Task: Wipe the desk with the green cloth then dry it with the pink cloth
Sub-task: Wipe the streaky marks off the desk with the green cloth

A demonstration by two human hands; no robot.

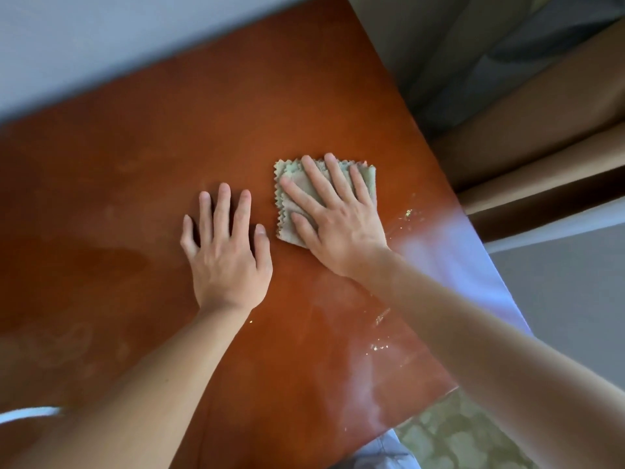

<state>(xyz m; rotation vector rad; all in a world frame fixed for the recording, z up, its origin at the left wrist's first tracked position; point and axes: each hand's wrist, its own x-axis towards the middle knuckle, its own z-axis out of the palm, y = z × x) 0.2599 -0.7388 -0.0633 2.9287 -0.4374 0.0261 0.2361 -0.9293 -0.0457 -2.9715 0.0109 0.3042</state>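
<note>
A folded pale green cloth (pixel 293 184) with zigzag edges lies flat on the reddish-brown desk (pixel 142 157), right of centre. My right hand (pixel 338 218) presses down on it with straight, spread fingers, covering most of it. My left hand (pixel 226 245) rests flat on the bare desk just left of the cloth, fingers spread, not touching the cloth. No pink cloth is in view.
Wet streaks and small glinting droplets (pixel 382 346) mark the desk near its right edge. A pale wall (pixel 101 38) runs along the far edge. Brown curtain fabric (pixel 541 123) hangs beyond the right edge, and patterned floor (pixel 463 438) shows at the lower right.
</note>
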